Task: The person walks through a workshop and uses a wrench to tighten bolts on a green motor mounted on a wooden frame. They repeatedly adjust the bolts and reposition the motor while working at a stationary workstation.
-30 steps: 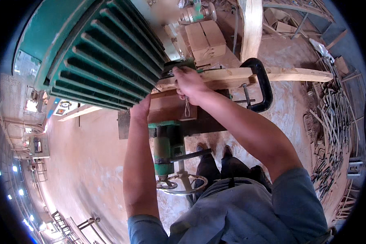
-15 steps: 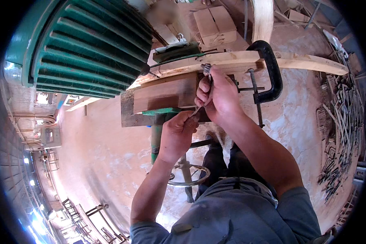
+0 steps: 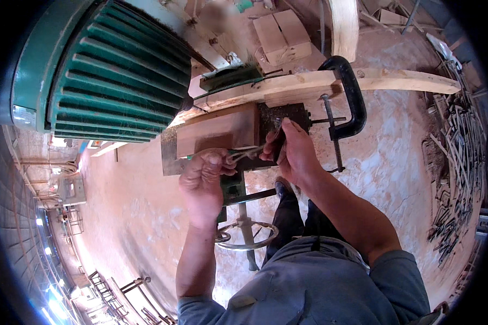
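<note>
My right hand [image 3: 297, 149] is closed round a small metal chuck key, mostly hidden by the fingers; a bit of its metal shows above the thumb. From it a thin pale cord [image 3: 243, 155] runs in loose strands across to my left hand [image 3: 205, 172], whose curled fingers hold the other end. Both hands hover over the near edge of a dark machine table [image 3: 171, 160]. A brown wooden block [image 3: 218, 130] lies on that table just beyond my left hand.
A long pale timber [image 3: 303, 80] crosses behind the block, gripped by a black C-clamp [image 3: 358, 103] at right. A green ribbed motor [image 3: 119, 76] looms at upper left. Below stands a handwheel [image 3: 271, 238]. Scrap strips [image 3: 461, 168] and a cardboard box [image 3: 281, 35] lie beyond.
My left hand has moved left, away from my right, spreading the cord between them. My right hand has dropped slightly, and the toothed head of the chuck key no longer shows clearly.
</note>
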Action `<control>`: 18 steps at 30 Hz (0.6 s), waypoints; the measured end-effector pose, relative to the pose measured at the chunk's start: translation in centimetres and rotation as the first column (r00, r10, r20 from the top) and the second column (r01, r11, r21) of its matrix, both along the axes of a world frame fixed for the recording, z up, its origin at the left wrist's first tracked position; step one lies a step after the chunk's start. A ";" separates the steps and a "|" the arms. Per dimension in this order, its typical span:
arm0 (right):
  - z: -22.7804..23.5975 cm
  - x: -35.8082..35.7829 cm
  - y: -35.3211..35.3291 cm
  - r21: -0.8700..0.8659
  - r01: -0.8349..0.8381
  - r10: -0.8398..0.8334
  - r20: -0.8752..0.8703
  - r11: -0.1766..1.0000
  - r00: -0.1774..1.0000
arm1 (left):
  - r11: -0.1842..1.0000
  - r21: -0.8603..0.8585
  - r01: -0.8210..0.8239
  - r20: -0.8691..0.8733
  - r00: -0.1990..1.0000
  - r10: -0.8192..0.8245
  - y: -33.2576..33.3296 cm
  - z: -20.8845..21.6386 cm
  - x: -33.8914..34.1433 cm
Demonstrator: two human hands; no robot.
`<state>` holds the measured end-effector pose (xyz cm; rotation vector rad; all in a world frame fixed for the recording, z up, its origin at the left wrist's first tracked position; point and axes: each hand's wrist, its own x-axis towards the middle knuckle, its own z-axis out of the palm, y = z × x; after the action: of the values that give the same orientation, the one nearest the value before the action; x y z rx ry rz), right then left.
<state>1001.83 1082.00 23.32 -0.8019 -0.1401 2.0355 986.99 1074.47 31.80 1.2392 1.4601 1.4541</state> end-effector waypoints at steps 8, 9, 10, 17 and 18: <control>1.3 1.1 -0.3 0.124 0.042 -0.032 -0.082 0.991 0.996 | 0.981 -0.163 0.102 0.016 0.995 -0.101 1.0 -2.1 0.4; 1.8 1.2 -0.3 0.138 0.065 -0.054 -0.081 0.988 0.995 | 0.971 -0.174 0.165 0.072 0.985 -0.154 1.3 -2.7 1.4; 2.3 1.2 -0.2 0.152 0.086 -0.075 -0.080 0.985 0.994 | 0.957 -0.180 0.227 0.127 0.970 -0.206 1.5 -2.8 2.2; 3.6 2.6 0.8 0.159 0.086 -0.076 -0.067 0.984 0.995 | 0.819 -0.483 0.310 0.204 0.949 -0.238 1.1 -3.2 3.6; 3.6 2.8 0.9 0.175 0.093 -0.079 -0.086 0.980 0.993 | 0.809 -0.491 0.323 0.250 0.942 -0.224 1.0 -3.2 3.5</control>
<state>1004.61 1082.93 26.90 -0.6050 -0.2362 1.9379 990.48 1075.49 28.63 0.8970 1.3607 0.8582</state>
